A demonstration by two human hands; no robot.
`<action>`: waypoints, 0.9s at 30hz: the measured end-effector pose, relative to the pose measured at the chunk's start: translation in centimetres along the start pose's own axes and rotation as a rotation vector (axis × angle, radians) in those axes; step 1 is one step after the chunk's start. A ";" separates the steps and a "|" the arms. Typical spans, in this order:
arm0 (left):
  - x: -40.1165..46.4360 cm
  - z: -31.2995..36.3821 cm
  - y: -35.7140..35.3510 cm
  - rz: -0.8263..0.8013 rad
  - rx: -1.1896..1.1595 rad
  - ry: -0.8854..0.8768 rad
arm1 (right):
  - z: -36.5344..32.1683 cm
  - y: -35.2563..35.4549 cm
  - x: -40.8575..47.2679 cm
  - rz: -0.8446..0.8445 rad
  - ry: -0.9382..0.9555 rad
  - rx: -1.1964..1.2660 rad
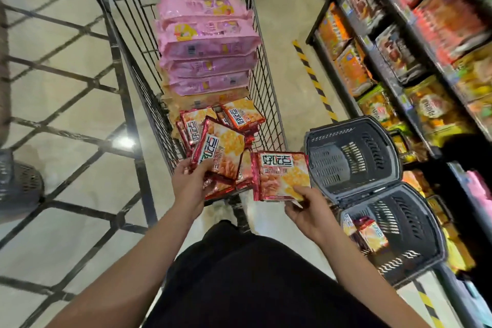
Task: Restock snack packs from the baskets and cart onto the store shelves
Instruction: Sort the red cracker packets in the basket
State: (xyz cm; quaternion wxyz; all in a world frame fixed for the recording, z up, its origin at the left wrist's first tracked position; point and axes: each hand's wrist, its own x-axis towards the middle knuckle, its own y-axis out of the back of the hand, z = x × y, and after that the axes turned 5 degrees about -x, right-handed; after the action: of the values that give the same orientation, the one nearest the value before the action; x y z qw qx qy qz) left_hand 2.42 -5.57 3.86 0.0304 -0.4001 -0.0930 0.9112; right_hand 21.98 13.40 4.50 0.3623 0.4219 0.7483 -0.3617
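The left hand [189, 184] holds one red snack pack [216, 153] in a closed grip over the near end of the wire cart [149, 114]. The right hand [310, 212] pinches another red pack [281, 176] between cart and grey basket [354, 157]. Pink packs [207, 45] are stacked farther back in the cart; the shelves [399, 66] stand to the right.

This is a shop, in an aisle of a food store. At 3 o'clock stand dark store shelves [394, 80] full of colourful snack packs with price labels on the edges, and at 12 o'clock a wire shopping cart [269, 104] carries stacked pink packs [207, 45]. A grey plastic basket [354, 157] sits at 4 o'clock, beside a yellow-black floor stripe [314, 80].
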 end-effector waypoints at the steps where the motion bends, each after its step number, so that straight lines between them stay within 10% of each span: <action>1: -0.5 -0.6 -0.5 -0.024 -0.025 0.018 | 0.2 1.0 -0.9 0.001 0.013 0.024; 11: -8.5 -9.6 -4.6 -0.422 0.195 0.394 | 4.8 14.4 -10.4 0.132 0.224 0.125; 27: -18.2 -24.8 -9.4 -0.681 0.790 0.390 | 18.5 30.1 -21.4 0.647 0.315 0.294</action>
State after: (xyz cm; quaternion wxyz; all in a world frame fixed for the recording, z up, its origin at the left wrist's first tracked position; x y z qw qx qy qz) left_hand 32.79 4.86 2.42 0.4873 -0.4668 0.1390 0.7247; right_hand 61.40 1.31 6.80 0.2740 0.7340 0.5630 -0.2629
